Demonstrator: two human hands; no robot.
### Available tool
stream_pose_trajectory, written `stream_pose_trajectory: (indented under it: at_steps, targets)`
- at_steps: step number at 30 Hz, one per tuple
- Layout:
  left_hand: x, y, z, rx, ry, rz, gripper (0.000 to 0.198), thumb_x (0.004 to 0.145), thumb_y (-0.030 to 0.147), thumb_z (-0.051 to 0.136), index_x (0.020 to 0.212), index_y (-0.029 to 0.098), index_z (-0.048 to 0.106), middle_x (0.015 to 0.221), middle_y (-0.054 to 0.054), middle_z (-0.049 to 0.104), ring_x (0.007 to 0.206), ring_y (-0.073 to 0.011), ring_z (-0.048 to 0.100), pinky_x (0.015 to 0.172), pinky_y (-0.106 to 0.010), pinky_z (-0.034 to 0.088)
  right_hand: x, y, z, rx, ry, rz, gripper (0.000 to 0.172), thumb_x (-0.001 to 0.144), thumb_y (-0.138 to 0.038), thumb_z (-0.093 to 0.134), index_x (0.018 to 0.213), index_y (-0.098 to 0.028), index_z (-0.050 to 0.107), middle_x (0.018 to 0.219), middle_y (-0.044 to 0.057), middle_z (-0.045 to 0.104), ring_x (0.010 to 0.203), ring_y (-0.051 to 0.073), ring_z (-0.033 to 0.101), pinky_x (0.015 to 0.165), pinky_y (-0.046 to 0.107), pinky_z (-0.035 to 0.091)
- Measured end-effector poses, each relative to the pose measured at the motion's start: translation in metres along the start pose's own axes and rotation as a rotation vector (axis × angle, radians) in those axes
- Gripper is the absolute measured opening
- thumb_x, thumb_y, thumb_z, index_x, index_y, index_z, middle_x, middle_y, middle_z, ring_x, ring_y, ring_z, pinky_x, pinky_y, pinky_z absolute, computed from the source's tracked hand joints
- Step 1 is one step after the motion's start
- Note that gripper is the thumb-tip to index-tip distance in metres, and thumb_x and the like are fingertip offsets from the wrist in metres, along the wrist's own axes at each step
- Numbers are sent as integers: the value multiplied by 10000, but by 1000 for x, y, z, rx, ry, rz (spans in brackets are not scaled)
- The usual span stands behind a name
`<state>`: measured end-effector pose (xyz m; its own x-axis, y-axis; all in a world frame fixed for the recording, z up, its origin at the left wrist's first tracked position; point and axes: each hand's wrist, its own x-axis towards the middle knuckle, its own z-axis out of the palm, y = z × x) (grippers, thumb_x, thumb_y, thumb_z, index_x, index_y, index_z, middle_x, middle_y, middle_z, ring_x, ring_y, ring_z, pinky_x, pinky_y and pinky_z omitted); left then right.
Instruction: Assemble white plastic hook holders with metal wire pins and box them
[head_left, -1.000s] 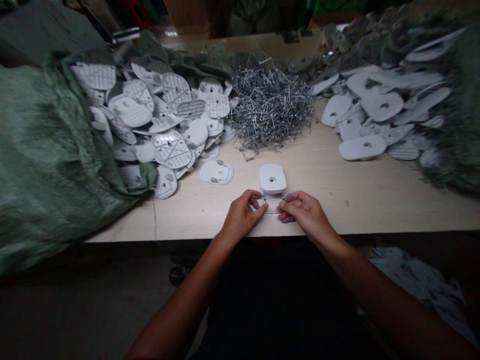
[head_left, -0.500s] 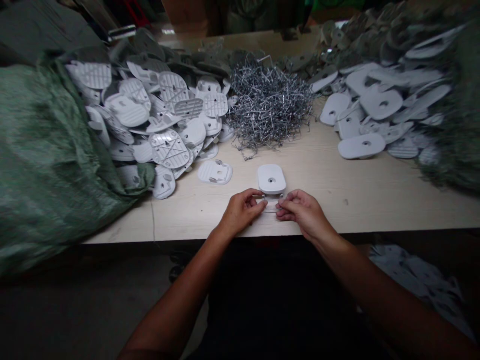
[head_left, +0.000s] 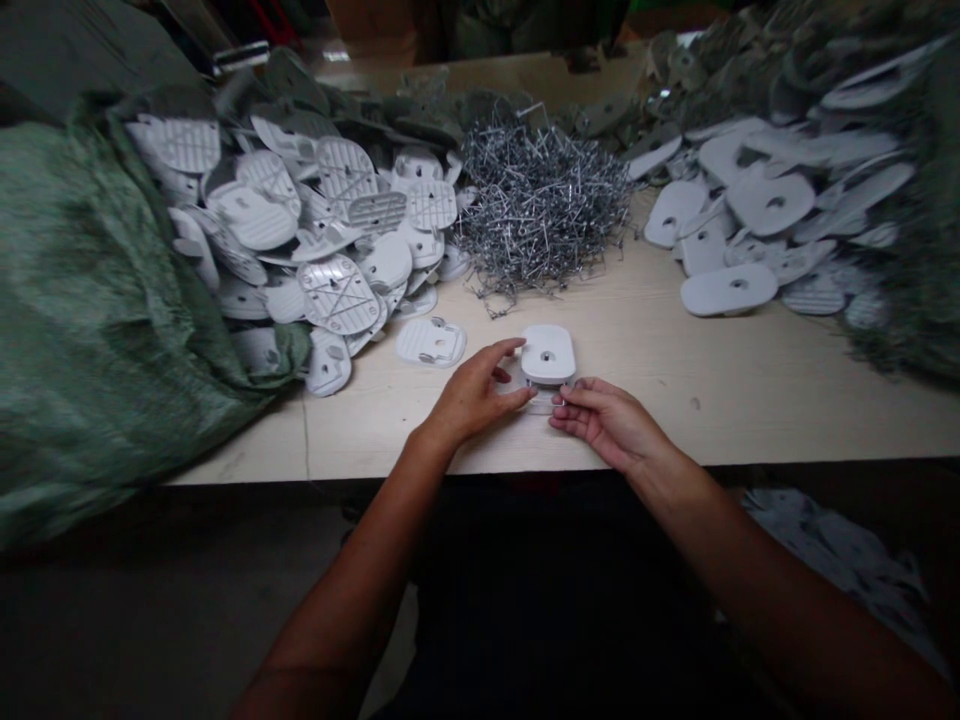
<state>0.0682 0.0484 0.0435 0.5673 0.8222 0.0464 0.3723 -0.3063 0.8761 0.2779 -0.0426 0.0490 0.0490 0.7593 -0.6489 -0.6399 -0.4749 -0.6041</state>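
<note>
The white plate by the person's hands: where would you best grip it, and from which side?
Probably by its two rounded short ends, pinched from above. The white plastic plate lies flat on the table, leaving its top open, while the small shiny piece, left hand and right hand crowd its near edge.

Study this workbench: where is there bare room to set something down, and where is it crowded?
Bare pale wood runs right of the right hand, below the white oval plastic plates; crowded behind, around the tangled silver wire heap.

The right hand (head_left: 611,425) half hides a small piece (head_left: 544,400) (too blurred to name).
</note>
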Motion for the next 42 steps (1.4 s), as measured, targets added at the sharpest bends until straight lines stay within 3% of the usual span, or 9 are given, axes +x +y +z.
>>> stream_pose_trajectory:
  at_steps: [4,9,11,15,19,25,29,33,42]
  targets:
    - [10,-2,-6,-53,-118,75,449,917,245,790,1360,247,710,1408,-98,696,906,-146,730,722,-254,577,1,2,-4,47,-36,1,300,819,-2,803,813,-213,590,829,62,797,734,176,785,821,324,712]
    - [13,-11,-5,-41,-123,107,493,895,189,784,1377,253,703,1360,-89,695,840,-119,709,695,-237,572,1,3,-10,50,2,-102,304,781,-35,829,831,-224,597,852,61,809,763,176,787,870,333,703]
    - [15,-16,1,-31,-87,140,498,883,144,769,1364,254,705,1338,-80,694,810,-105,692,706,-240,570,3,2,-11,32,16,-143,314,760,-64,854,847,-226,600,876,63,816,759,178,787,846,320,701]
    - [19,-24,19,-42,100,172,399,849,101,765,1231,216,756,1164,-55,725,691,-82,611,676,-247,533,7,-2,-11,-25,27,-203,379,716,-156,924,888,-238,596,910,45,817,762,179,785,812,312,694]
    - [21,-29,29,-86,171,186,385,819,61,735,1172,211,775,1120,-47,721,661,-78,581,646,-244,506,11,-6,-19,-202,32,-339,457,699,-310,986,961,-246,618,908,7,776,788,192,779,781,345,693]
    - [24,-33,29,-113,166,192,374,813,48,720,1141,215,788,1095,-40,722,681,-88,581,630,-235,486,27,-25,-38,-664,29,-652,469,743,-352,932,1134,-252,694,1195,59,753,843,201,767,763,358,656]
    - [26,-33,30,-115,162,189,368,809,43,729,1128,217,786,1083,-33,716,669,-82,575,625,-236,484,43,-33,-36,-742,-84,-623,456,750,-305,867,1183,-244,742,931,33,780,801,228,758,734,376,637]
    - [25,-32,29,-105,165,177,373,811,36,734,1131,220,787,1083,-39,722,665,-83,577,630,-241,492,54,-32,-34,-713,-76,-603,393,751,-294,819,1132,-213,765,704,-1,716,628,192,677,595,328,565]
    - [23,-29,29,-105,149,155,342,862,71,711,1165,216,775,1126,-53,721,720,-104,588,655,-249,488,57,-22,-35,-732,-26,-675,343,769,-236,754,1112,-234,778,658,-37,646,594,165,592,569,295,434]
